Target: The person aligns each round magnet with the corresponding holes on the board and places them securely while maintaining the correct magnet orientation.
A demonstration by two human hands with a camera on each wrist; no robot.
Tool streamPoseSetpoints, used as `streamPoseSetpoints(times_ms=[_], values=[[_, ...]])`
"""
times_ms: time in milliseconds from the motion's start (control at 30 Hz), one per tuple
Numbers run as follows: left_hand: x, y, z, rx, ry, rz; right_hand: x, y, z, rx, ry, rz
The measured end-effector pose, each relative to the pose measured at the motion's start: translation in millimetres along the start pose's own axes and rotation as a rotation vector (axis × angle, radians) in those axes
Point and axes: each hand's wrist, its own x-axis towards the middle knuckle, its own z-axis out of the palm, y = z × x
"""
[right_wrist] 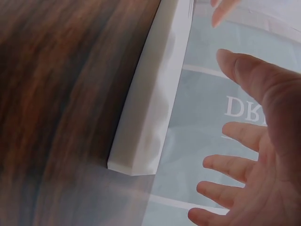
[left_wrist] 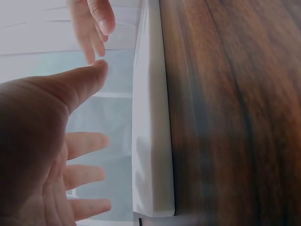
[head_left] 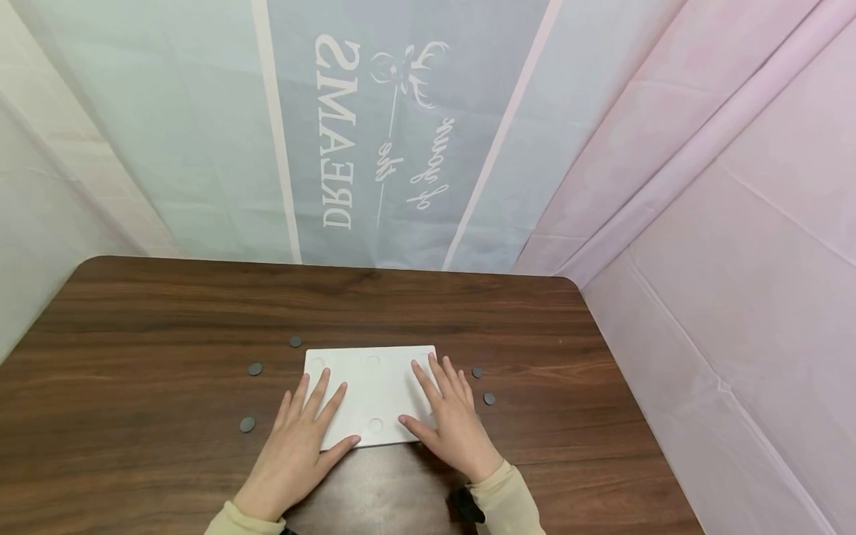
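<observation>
A white rectangular board (head_left: 381, 394) with faint round marks lies flat on the brown table. Over its left part is my left hand (head_left: 297, 438), fingers spread. My right hand (head_left: 455, 427) is spread the same way over the board's right end. In the left wrist view the left hand (left_wrist: 56, 136) stands a little off the white slab (left_wrist: 150, 117), with a gap between. The right wrist view likewise has the right hand (right_wrist: 263, 136) apart from the slab (right_wrist: 146, 103). Neither hand holds anything.
Three small grey discs lie left of the board, among them one disc (head_left: 247, 424) nearest the front. Two more, including a disc (head_left: 490, 399), lie to the right. Beyond the table (head_left: 167, 312) hangs a printed curtain (head_left: 374, 245); pale cloth (head_left: 749, 297) hangs at the right.
</observation>
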Motion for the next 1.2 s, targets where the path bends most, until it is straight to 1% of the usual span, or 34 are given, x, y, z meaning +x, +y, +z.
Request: streamPoseSetpoints(times_ms=[67, 200, 433, 700, 933, 1200], values=[[-0.7, 0.0, 0.1, -0.003, -0.005, -0.002, -0.7, 0.9, 0.5, -0.002, 0.003, 0.001], [-2.2, -0.4, 0.6, -0.021, -0.010, 0.001, -2.2, 2.5, 0.7, 0.026, -0.003, 0.016], [-4.9, -2.3, 3.0, -0.048, 0.021, 0.014, -3.8, 3.3, -0.5, 0.063, -0.011, 0.039], [-6.0, -3.2, 3.7, -0.055, 0.007, 0.000, -5.2, 5.0, -0.3, 0.048, -0.006, 0.036], [-6.4, -4.5, 5.8, -0.049, -0.003, -0.020, -6.6, 5.9, -0.1, 0.060, -0.009, 0.036], [-5.8, -4.9, 7.0, -0.015, 0.041, 0.015, -9.0, 10.1, 1.2, 0.042, 0.038, 0.017]])
